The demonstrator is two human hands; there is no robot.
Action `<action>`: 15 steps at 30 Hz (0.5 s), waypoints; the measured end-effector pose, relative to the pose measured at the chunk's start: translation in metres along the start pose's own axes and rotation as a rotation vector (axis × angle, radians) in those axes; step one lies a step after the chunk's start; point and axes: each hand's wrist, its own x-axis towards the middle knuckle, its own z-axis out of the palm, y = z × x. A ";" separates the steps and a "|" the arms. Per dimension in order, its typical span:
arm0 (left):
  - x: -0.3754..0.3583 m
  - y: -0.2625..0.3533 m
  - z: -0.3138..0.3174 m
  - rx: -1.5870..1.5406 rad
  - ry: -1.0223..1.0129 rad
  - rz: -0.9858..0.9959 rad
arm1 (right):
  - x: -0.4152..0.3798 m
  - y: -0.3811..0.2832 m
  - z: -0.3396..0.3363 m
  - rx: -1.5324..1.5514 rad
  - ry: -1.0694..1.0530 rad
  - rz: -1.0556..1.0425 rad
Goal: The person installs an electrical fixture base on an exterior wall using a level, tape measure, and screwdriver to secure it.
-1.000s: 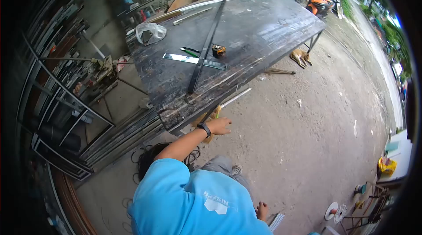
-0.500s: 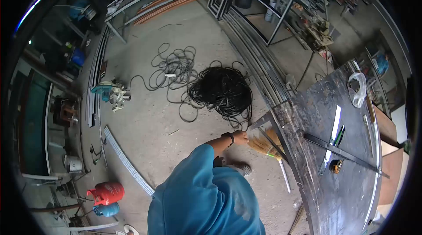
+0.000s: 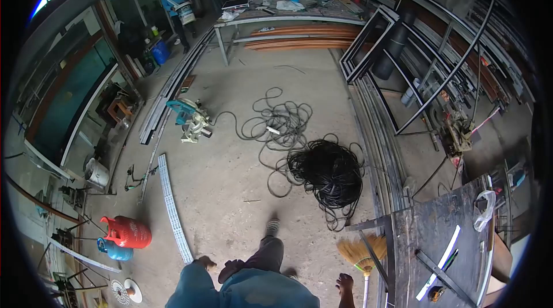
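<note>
My left hand hangs low beside my blue sleeve, near the lower end of a white perforated strip lying on the floor. Its fingers look loosely apart, with nothing visible in them. At the lower right, my right hand hovers just left of a straw broom and appears apart from it. The fingers there are loosely bent and hold nothing I can see. Ahead on the floor lies a heaped coil of black cable, beside looser loops of dark cord.
A miter saw sits on the floor to the left. Red and blue gas cylinders stand at lower left. A dark worktable with metal bars is at right. Beyond are a long table and a person carrying a bucket.
The hand that was at the cable's near end has drawn away from it. Both hands now hang low, and the view has tilted up and swung left. One foot is forward.
</note>
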 end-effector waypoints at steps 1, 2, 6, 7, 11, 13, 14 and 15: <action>-0.003 -0.014 0.014 -0.228 -0.068 -0.123 | 0.009 -0.025 0.040 -0.085 -0.064 -0.045; -0.014 -0.016 0.012 -0.337 -0.134 -0.122 | 0.015 -0.049 0.077 -0.174 -0.124 -0.117; 0.036 -0.003 -0.054 -0.825 -0.157 0.013 | 0.061 -0.109 0.205 -0.477 -0.241 -0.349; 0.049 -0.005 -0.081 -0.943 -0.162 0.045 | 0.073 -0.127 0.232 -0.586 -0.285 -0.301; 0.068 0.052 -0.240 -0.607 0.293 0.388 | 0.092 -0.230 0.321 -1.273 -0.570 -0.239; 0.076 0.072 -0.313 -0.746 0.365 0.417 | 0.081 -0.278 0.357 -1.015 -0.346 -0.477; 0.087 0.078 -0.348 -0.741 0.363 0.422 | 0.077 -0.314 0.376 -0.894 -0.355 -0.483; 0.099 0.087 -0.382 -0.732 0.337 0.418 | 0.077 -0.345 0.397 -0.799 -0.305 -0.507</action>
